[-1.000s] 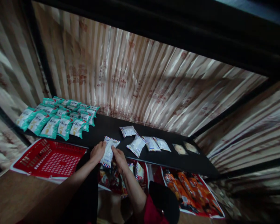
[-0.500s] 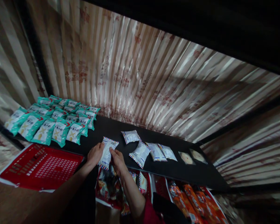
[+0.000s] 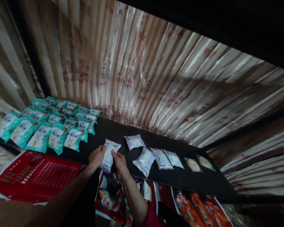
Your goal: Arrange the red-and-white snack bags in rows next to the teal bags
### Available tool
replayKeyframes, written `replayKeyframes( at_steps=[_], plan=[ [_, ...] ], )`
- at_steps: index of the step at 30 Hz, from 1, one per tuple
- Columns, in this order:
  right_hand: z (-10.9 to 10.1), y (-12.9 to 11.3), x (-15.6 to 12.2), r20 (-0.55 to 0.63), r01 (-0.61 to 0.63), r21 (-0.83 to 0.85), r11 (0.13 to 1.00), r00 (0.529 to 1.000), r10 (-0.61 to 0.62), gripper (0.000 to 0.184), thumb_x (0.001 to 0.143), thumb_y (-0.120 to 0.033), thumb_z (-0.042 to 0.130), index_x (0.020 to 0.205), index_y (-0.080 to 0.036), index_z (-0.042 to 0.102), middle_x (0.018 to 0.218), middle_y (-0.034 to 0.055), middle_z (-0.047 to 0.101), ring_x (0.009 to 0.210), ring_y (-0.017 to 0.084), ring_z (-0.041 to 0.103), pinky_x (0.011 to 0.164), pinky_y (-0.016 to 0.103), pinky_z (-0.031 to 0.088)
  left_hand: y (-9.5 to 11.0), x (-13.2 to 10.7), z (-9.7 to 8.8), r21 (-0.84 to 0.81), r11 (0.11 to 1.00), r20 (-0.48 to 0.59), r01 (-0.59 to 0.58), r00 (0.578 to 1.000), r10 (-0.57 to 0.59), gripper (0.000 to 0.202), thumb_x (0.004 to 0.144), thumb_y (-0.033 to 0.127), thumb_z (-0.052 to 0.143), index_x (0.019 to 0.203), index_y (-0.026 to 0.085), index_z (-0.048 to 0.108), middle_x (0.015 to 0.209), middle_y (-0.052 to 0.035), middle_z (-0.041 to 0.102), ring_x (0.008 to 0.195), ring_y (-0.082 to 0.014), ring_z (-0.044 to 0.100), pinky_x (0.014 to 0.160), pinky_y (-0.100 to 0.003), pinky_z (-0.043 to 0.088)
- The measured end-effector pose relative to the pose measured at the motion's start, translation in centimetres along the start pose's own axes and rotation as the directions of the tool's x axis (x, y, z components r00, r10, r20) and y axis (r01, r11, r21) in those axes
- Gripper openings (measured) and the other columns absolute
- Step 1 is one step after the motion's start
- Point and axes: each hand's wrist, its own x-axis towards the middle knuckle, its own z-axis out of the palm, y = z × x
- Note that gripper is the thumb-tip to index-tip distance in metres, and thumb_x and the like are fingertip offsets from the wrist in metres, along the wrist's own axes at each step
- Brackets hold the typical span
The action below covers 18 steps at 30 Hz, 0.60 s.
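Between my two hands is a white snack packet [image 3: 109, 154] with red and blue striped ends, held tilted just over the front edge of the black shelf [image 3: 115, 129]. My left hand [image 3: 97, 157] grips its left side, and my right hand [image 3: 119, 162] pinches its right side with the thumb on top. Matching white packets [image 3: 144, 160] lie loosely on the shelf to the right. Farther right are two clear-wrapped round pale items [image 3: 193, 165]. Several rows of teal and white snack bags [image 3: 39, 137] stand leaning together at the shelf's left end.
Below the shelf, a red basket [image 3: 54, 176] sits at the left. Another red basket [image 3: 153, 194] beneath my right forearm holds mixed packets. Orange packets [image 3: 198, 205] fill a basket at the right. A striped, crinkled sheet [image 3: 132, 72] hangs behind, and a dark upper shelf [image 3: 227, 28] crosses overhead.
The view has shifted slightly closer, so the shelf's contents spread outward in the picture. Both hands keep the same grip on the white packet.
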Motion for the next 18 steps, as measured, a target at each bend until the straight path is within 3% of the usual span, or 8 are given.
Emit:
replayKeyframes(
  at_steps=[9,18],
  plan=[
    [0.3,-0.1,-1.0,-0.015,0.02,0.012,1.0,1.0,-0.02,0.047,0.057,-0.059,0.071,0.073,-0.016,0.061,0.065,0.003,0.066,0.055,0.014,0.058,0.049,0.024,0.041,0.1,-0.8,-0.7,-0.002,1.0,-0.043,-0.01,0.999,0.01,0.045,0.093,0.041,0.022,0.094,0.019,0.061,0.107,-0.012,0.068,0.101,-0.025,0.063,0.08,-0.032,0.044],
    [-0.1,0.4,-3.0,-0.014,0.051,0.012,0.999,0.999,-0.05,0.049,0.058,-0.061,0.069,0.076,-0.016,0.062,0.065,0.003,0.067,0.058,0.016,0.061,0.052,0.025,0.044,0.3,-3.3,-1.0,-0.041,0.999,-0.088,-0.024,0.996,0.02,0.042,0.092,0.04,0.026,0.108,0.019,0.059,0.111,-0.0115,0.067,0.104,-0.0244,0.062,0.079,-0.031,0.045]
  ],
)
